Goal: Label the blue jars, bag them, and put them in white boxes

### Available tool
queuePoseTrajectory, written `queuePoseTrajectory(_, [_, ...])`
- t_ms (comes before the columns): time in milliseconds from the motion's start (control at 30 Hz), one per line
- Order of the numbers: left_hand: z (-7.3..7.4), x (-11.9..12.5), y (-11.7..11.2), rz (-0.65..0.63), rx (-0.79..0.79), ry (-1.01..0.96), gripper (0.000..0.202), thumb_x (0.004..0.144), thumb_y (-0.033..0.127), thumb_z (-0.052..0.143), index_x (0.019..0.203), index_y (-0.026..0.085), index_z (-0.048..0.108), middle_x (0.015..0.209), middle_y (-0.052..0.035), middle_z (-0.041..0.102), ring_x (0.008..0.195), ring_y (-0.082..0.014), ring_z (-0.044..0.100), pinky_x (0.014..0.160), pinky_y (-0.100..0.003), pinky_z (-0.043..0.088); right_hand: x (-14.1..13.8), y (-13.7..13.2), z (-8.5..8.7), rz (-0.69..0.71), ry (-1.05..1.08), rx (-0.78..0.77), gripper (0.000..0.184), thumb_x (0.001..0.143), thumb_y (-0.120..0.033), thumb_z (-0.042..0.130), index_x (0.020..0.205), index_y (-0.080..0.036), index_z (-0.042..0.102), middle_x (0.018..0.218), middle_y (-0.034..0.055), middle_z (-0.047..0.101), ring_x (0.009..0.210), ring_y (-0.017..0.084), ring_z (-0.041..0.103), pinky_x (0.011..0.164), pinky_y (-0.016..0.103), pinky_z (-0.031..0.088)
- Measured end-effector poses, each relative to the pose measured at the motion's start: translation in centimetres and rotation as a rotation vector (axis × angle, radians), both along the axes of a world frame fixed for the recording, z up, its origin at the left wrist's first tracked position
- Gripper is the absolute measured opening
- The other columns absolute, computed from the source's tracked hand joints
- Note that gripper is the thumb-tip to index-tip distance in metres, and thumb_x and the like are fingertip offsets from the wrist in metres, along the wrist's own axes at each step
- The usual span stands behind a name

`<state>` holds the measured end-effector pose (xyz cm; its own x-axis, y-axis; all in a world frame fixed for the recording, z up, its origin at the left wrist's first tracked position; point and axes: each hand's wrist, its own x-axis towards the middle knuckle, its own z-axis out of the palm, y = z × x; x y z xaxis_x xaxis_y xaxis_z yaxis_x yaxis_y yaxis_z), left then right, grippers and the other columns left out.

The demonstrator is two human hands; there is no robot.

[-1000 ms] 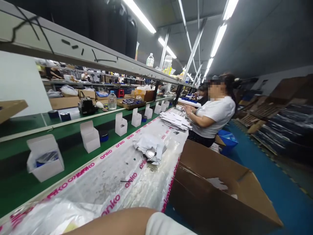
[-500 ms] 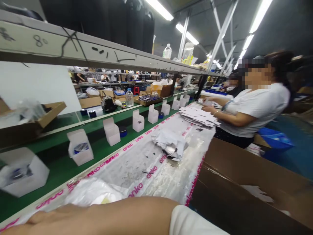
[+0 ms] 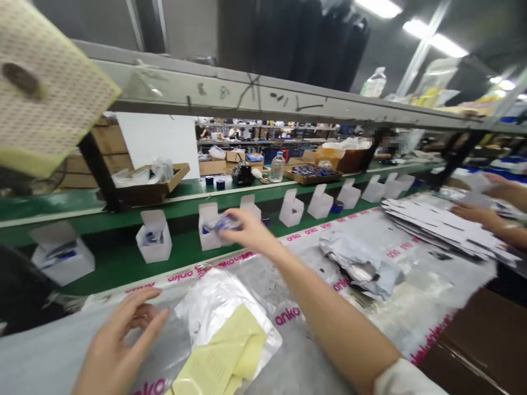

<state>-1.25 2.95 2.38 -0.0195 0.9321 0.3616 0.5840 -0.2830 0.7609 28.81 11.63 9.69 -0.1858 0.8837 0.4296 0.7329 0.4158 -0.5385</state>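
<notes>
Head-worn camera looks forward and down along the workbench (image 3: pixel 428 296).

My right hand (image 3: pixel 249 233) now pinches something blue (image 3: pixel 222 223) at a white carton (image 3: pixel 207 216); my left hand (image 3: pixel 119 343) has appeared beside a foil bag (image 3: pixel 209 302).

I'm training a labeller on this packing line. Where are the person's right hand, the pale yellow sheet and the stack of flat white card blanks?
Right hand (image 3: pixel 247 233): head view, on the back of the hand.
Pale yellow sheet (image 3: pixel 220 356): head view, on the sheet's middle.
Stack of flat white card blanks (image 3: pixel 444 230): head view, on the top blank.
</notes>
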Motion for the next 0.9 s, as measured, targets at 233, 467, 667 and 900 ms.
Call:
queuePoseTrajectory(233, [-0.8, 2.1, -0.6, -0.198, -0.12, -0.047, 0.032, 0.085, 0.052, 0.065, 0.096, 0.024, 0.075, 0.094, -0.0044, 0.072, 0.071, -0.019, 0.064, 0.067, -0.028, 0.053, 7.3, 5.9, -0.2, -0.329, -0.2, 0.131, 0.058, 0.088, -0.021, 0.062, 0.145, -0.019, 0.048, 0.133, 0.0169, 0.053, 0.122, 0.033, 0.057, 0.098, 0.047, 0.05])
queuePoseTrajectory(467, [-1.6, 2.2, -0.6, -0.269, -0.201, -0.031, 0.031, 0.086, 0.052, 0.064, 0.092, 0.024, 0.076, 0.09, -0.0045, 0.073, 0.073, -0.0199, 0.065, 0.066, -0.027, 0.052, 7.2, 7.5, -2.0, -0.332, -0.532, 0.049, 0.034, 0.098, -0.038, 0.065, 0.124, -0.016, 0.062, 0.123, 0.0092, 0.064, 0.106, 0.024, 0.065, 0.09, 0.046, 0.056])
queuePoseTrajectory(667, [-1.4, 2.1, -0.4, -0.307, -0.208, 0.019, 0.028, 0.089, 0.048, 0.06, 0.092, 0.025, 0.076, 0.088, -0.0034, 0.073, 0.072, -0.0197, 0.064, 0.069, -0.028, 0.051, 6.4, 6.6, -3.6, -0.349, -0.692, 0.103, 0.032, 0.098, -0.036, 0.064, 0.124, -0.018, 0.063, 0.134, 0.0106, 0.06, 0.119, 0.028, 0.059, 0.098, 0.05, 0.051])
queuePoseTrajectory(900, [-0.6, 2.5, -1.0, -0.354, -0.27, 0.065, 0.022, 0.091, 0.036, 0.056, 0.096, 0.022, 0.072, 0.092, -0.0043, 0.072, 0.077, -0.0193, 0.063, 0.074, -0.029, 0.048, 5.8, 4.7, -6.1, -0.255, -0.746, 0.236, 0.035, 0.094, -0.026, 0.061, 0.128, -0.016, 0.063, 0.13, 0.0194, 0.065, 0.121, 0.036, 0.052, 0.107, 0.058, 0.028])
